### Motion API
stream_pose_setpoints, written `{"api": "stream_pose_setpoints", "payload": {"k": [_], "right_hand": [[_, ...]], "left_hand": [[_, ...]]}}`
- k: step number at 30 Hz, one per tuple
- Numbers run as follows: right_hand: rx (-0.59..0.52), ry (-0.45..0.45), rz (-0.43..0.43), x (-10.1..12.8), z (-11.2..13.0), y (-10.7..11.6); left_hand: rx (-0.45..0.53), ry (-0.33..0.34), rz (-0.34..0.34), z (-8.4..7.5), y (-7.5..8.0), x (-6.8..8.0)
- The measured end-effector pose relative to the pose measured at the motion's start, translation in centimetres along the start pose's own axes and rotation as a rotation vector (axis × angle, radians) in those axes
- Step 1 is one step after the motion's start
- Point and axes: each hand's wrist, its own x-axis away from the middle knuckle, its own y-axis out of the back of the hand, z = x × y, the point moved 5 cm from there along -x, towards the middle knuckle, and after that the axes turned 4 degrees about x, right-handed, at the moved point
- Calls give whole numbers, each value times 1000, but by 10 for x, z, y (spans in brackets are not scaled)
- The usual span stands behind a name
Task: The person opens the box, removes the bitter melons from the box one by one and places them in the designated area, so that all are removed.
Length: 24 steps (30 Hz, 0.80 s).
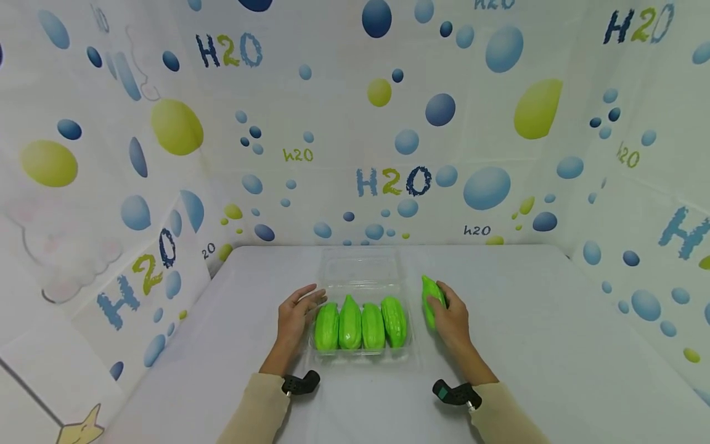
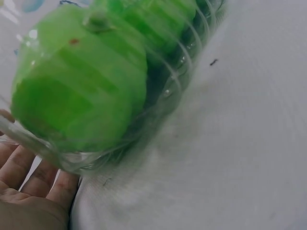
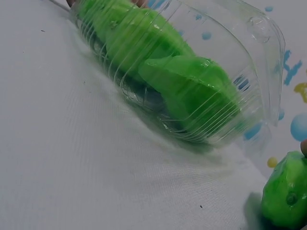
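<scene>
A clear plastic clamshell box (image 1: pixel 363 353) lies on the table with its lid (image 1: pixel 360 269) folded back. Several bright green, ridged bitter melons (image 1: pixel 350 324) lie side by side in it, one with its pointed tip toward the lid. At the box's left side is my left hand (image 1: pixel 296 314), fingers loosely bent beside the wall; in the left wrist view its fingers (image 2: pixel 45 177) reach along the box's end. To the right of the box, my right hand (image 1: pixel 452 314) grips another bitter melon (image 1: pixel 429 302), tip pointing away from me. The right wrist view shows only part of this melon (image 3: pixel 287 194).
The table (image 1: pixel 222 370) has a white cover. Behind it and at both sides hang white sheets (image 1: pixel 333 105) printed with blue and green drops and "H2O". A black wrist camera (image 1: pixel 301 383) sits on my left wrist, another (image 1: pixel 456 393) on my right.
</scene>
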Motion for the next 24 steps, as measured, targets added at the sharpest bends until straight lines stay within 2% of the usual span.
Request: {"api": "stream_pose_setpoints", "payload": {"k": [13,17,24], "right_hand": [[78,74,-22,0,-1,-5],[97,61,-31,1,-3,-7],[136,29,-60,-1,-4,-2]], "left_hand": [[-8,-1,-9,-2,3,2],[-15,1,-28,-2,6,3],[16,11,2,0,0,0]]}}
